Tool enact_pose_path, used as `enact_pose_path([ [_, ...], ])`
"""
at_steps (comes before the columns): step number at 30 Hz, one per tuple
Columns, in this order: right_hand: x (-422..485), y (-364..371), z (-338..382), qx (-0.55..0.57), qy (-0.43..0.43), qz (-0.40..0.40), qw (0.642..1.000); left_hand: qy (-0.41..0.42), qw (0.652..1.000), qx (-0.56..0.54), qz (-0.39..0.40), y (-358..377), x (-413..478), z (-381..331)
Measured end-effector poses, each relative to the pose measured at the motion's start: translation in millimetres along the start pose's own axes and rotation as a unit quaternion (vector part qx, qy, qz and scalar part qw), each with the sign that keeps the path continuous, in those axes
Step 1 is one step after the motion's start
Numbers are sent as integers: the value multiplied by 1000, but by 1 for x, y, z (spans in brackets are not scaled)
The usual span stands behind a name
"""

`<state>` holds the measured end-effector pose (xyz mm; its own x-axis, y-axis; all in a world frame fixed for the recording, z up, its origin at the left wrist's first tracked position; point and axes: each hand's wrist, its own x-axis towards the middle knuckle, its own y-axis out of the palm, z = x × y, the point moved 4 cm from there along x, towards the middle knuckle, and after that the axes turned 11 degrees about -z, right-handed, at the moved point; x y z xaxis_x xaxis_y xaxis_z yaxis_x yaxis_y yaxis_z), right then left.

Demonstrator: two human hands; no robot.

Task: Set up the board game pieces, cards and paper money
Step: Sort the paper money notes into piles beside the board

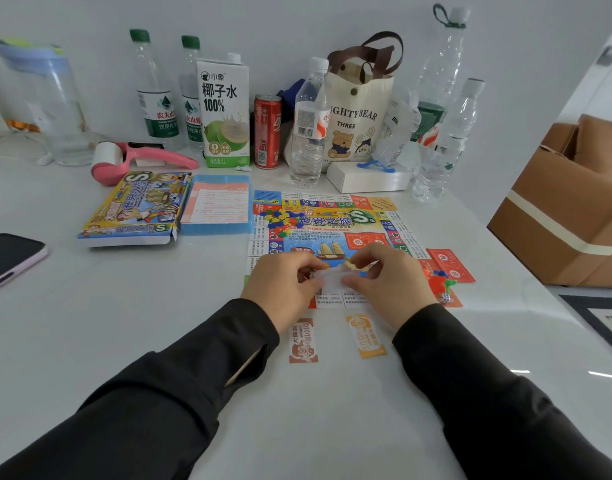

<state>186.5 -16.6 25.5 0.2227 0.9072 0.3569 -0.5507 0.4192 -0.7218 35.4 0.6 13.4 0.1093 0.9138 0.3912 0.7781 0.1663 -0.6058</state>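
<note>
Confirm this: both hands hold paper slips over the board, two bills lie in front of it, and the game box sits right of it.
Not quite. The head view shows the box left of the board, not right. The rest holds.

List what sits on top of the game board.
Coloured pieces and a red card lie on the game board. The left hand and right hand, pinching paper slips, hide its near squares.
</note>
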Motion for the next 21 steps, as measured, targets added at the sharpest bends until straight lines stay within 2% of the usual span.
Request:
enact_pose_path([
  [10, 0, 8, 2, 51, -23, 4, 998, 52, 998, 29, -16, 2, -2, -5],
  [15, 0, 5, 4, 16, -47, -8, 999, 65, 997, 33, -24, -1, -3, -8],
  [21, -4, 5, 11, -7, -48, 28, 998, 62, 998, 24, -9, 0, -4, -8],
])
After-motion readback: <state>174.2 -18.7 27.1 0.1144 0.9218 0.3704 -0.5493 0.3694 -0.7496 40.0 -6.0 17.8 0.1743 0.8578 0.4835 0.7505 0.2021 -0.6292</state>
